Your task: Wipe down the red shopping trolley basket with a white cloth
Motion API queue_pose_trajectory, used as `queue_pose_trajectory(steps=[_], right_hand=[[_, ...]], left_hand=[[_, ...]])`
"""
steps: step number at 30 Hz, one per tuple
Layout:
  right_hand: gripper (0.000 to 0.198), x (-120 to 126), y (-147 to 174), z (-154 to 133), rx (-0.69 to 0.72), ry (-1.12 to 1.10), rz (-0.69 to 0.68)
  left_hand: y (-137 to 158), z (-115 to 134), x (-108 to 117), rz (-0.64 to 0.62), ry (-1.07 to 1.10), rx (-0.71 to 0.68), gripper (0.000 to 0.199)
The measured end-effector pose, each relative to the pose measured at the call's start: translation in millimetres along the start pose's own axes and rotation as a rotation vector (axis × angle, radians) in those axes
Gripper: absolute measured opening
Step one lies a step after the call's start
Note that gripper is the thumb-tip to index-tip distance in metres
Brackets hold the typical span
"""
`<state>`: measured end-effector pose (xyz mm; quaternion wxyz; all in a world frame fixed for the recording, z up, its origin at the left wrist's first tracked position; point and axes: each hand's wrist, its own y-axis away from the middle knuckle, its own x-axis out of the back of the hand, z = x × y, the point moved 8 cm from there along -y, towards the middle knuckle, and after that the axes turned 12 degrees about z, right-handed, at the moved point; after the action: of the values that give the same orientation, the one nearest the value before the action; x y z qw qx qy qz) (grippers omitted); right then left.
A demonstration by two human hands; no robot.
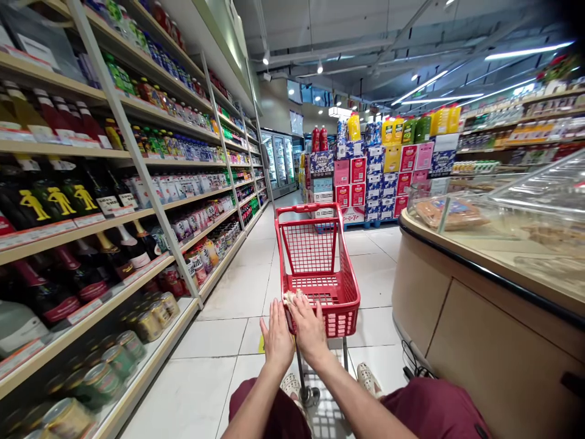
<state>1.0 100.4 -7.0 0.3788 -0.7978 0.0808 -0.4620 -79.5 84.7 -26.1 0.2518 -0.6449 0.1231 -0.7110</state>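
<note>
A red plastic shopping cart stands in front of me, its bar on the far side and its basket's near end by my hands. My left hand is beside the near left corner of the basket, fingers stretched out and close together. Just right of it, my right hand reaches over the near rim with its fingers extended. At its fingertips is a small cream, ruffled item, partly hidden; whether the hand touches it I cannot tell. Nothing visible is gripped in either hand.
Drink shelves run along the left, with bottles and cans. On the right curves a counter with packaged food, and black cables lie at its base. Stacked boxes stand ahead on the tiled floor.
</note>
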Motion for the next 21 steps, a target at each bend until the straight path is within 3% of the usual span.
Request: queue_pose_trajectory(steps=[2,7,9,13,15,21], right_hand=[[0.050,7.4,2.0,15.2,-0.011,0.017,-0.002],[0.059,50.9,20.5,102.8,-0.232,0.238,0.129],[0.059,51.1,21.5,101.3,-0.235,0.256,0.146],[0.057,22.5,10.2,43.5,-0.067,0.128,0.069],[0.053,18.0,7.6,32.8,-0.038,0.080,0.054],[0.054,51.4,24.0,101.3,-0.267,0.166,0.169]], left_hand=[[0.1,-6.3,1.4,0.011,-0.003,0.003,0.070],[3.7,4.9,-3.5,0.054,0.018,-0.104,0.074],[5.1,15.4,-7.0,0.075,0.015,-0.164,0.074],[4.2,21.5,-8.5,0.095,-0.013,-0.190,0.070],[3.3,19.9,-6.6,0.088,-0.014,-0.202,0.070],[2.5,23.8,-0.6,0.062,0.055,-0.167,0.070]])
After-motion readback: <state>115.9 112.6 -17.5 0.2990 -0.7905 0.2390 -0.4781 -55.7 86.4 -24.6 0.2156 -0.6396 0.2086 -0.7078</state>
